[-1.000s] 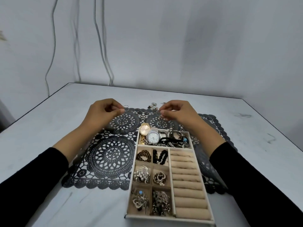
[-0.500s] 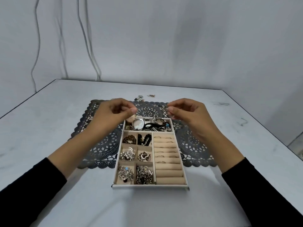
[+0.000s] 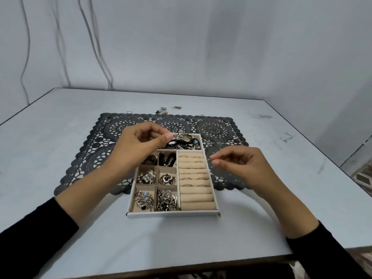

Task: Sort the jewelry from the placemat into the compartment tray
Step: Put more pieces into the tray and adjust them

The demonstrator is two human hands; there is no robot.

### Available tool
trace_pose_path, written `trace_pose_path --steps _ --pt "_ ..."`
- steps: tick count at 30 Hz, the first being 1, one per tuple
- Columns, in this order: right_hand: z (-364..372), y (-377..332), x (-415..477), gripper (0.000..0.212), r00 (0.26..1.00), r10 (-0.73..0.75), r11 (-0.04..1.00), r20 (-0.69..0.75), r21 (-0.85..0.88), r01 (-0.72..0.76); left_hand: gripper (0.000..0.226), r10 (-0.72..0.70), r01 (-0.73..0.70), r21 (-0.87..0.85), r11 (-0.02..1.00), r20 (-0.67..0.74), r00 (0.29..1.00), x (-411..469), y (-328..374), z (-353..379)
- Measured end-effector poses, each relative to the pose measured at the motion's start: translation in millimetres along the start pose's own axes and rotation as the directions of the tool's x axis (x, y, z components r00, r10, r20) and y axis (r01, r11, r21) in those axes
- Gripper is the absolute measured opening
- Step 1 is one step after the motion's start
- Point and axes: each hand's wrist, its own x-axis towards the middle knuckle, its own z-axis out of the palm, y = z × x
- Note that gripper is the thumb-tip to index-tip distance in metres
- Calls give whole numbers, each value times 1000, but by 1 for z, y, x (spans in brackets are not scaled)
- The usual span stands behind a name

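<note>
Two hands held above the compartment tray (image 3: 173, 214), black sleeves (image 3: 34, 236) down to the forearms.

1. Position of left hand (image 3: 138, 148): over the tray's far-left corner, in front of the wide far compartment. Thumb and forefinger tips pressed together; remaining fingers (image 3: 146, 135) curled inward. Content of that pinch not determinable against the metal pieces behind it.

2. Position of right hand (image 3: 243, 164): just outside the tray's right wall, level with the upper ring rolls (image 3: 196, 197). Pinching a thin ring (image 3: 208, 164) between thumb and forefinger, hoop upright, close beside the right wall; contact with the wall not determinable. Other fingers loosely curled.

3. Tray placement: near half on the pale worktop (image 3: 60, 158), far half on the placemat (image 3: 217, 129).

4. Tray contents: wide far compartment filled with watches and bracelets (image 3: 181, 142), one piece with a blue stone. Six small cells in two columns on the left, all filled: dark beads (image 3: 168, 160) in the far pair, silvery brooch-like pieces (image 3: 145, 198) in the other four. Beige ring rolls on the right, several rings seated in the upper slots.

5. Placemat: dark, lace-cut, round medallions, flat on the worktop. Loose jewelry (image 3: 162, 110) along its far edge: two rings at the far-left corner, a small cluster and a short chain piece just past the edge.

6. Background: grey wall, cables (image 3: 96, 47) hanging at the left.
</note>
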Motion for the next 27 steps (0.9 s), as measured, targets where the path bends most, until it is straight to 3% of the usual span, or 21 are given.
trace_pose_path --steps 5,12,23,27 --pt "3 1 -8 11 992 25 999 120 -46 -19 25 -9 9 18 1000 -3 1000 -1 -2 1" --pt "2 3 -9 10 966 -35 962 257 -253 102 19 -10 10 26 1000 -7 1000 -3 -4 0" --pt "2 5 -6 8 901 -136 930 411 -259 259 19 -17 17 33 999 7 1000 -4 -5 0" --pt "-1 3 -5 8 891 -114 929 439 -270 252 18 -8 8 24 1000 -3 1000 -2 -6 -1"
